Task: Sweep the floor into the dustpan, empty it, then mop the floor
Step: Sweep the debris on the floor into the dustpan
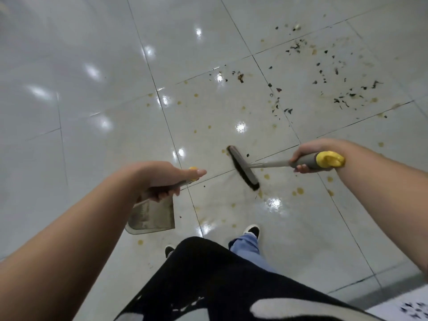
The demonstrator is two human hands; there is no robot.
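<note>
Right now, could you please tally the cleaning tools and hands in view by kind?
Brooms: 1, the broom
Dustpans: 1, the dustpan
Hands: 2, the left hand and the right hand
Total: 4

Readable text: none in this view.
Shirt: white shapes on black cloth, too blurred and cut off to read as letters.
Broom: no label or brand can be made out.
Dustpan: no marking can be made out.
Floor: no writing or signs on the tiles.
</note>
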